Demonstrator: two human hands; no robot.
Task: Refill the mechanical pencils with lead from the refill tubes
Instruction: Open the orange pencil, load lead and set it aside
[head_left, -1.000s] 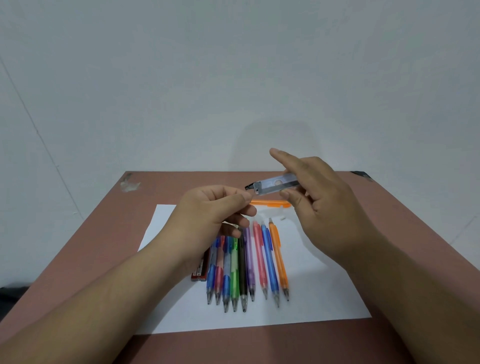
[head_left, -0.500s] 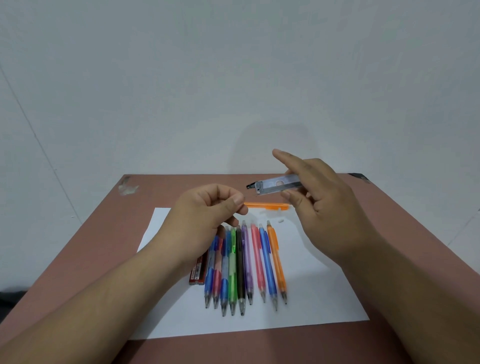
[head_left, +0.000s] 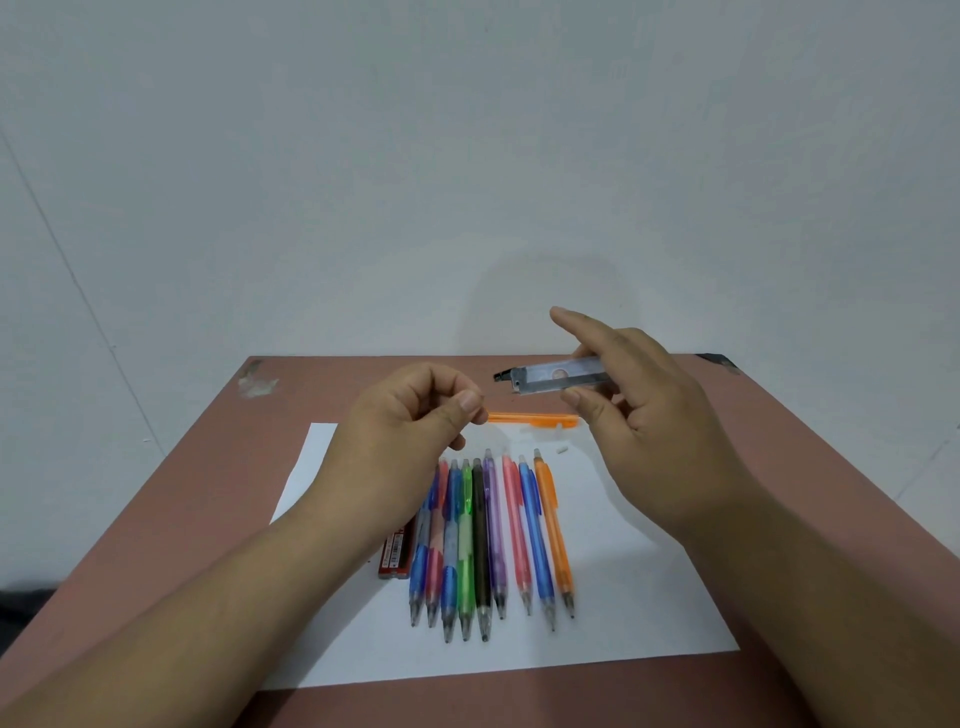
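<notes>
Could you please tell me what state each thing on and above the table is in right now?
Right hand: holds the clear refill tube.
Clear refill tube: lifted, roughly level, dark cap end pointing left.
Left hand: fingertips pinched together; any lead there is too thin to see.
Orange pencil: lying crosswise, apart from the row.
Row of pencils: lying side by side on paper.
Red refill tube: lying beside the row.

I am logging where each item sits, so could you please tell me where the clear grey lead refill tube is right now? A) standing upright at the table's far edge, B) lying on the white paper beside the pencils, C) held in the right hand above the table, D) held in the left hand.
C: the right hand holds the refill tube in the air, roughly level, above the orange pencil lying crosswise on the table.
</notes>
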